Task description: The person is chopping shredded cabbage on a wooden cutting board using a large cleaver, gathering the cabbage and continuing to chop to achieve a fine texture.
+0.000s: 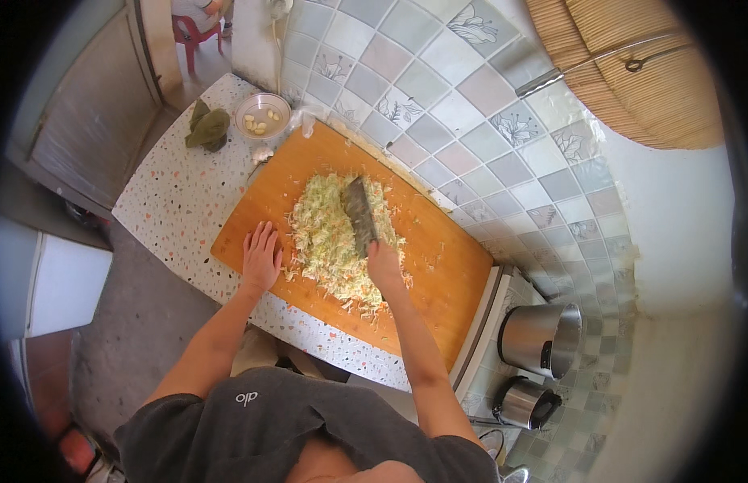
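A wooden cutting board [443, 265] lies on the speckled countertop [162, 199], with a wide heap of finely chopped, pale green vegetable [322, 229] flecked with orange on it. My right hand [385, 265] grips the handle of a cleaver [361, 214], whose dark blade is blurred and sits over the right part of the heap. I cannot tell whether the blade touches the board. My left hand [263, 256] rests flat on the board's near left edge, fingers somewhat apart, holding nothing. Its thumb is close to the heap's left side.
Beyond the board stand a bowl [263, 116] of peeled garlic cloves, a garlic bulb [261, 155] and a crumpled green cloth [208, 125]. A tiled wall [446, 115] borders the far side. Metal pots [538, 340] stand at the right. A person sits on a red chair [196, 37] through the doorway.
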`<state>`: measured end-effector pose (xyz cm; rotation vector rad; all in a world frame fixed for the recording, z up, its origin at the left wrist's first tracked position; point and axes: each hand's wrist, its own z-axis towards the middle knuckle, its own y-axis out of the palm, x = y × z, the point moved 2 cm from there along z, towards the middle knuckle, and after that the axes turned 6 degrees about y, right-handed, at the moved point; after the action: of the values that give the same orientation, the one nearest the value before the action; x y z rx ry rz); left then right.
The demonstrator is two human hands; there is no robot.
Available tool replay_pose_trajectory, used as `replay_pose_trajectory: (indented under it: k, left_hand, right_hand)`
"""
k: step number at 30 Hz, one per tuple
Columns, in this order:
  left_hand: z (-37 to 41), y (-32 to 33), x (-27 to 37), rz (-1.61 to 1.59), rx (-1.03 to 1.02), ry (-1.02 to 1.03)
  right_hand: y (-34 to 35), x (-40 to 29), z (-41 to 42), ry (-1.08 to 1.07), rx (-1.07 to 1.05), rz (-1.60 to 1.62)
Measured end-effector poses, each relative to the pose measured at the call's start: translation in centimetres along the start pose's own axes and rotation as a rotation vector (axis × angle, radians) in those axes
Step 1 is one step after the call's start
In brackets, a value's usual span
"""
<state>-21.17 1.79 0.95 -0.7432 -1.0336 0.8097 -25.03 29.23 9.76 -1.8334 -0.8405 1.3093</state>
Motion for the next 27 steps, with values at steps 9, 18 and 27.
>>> replay_pose_trajectory:
  k: [9, 18, 27]
  left_hand:
    - [0.5, 3.7, 3.2, -0.109, 0.070, -0.217]
    - [5.1, 0.8, 8.1, -0.474, -0.030, 0.020]
    - [3.0, 2.3, 15.0, -0.803, -0.149, 0.029]
  right_hand:
    - [1.4, 3.2, 0.6, 0.158, -0.018, -0.071]
    - [0.5, 6.6, -0.9, 0.343, 0.043, -0.046]
    - [1.6, 3.8, -3.6, 0.481, -0.029, 0.060]
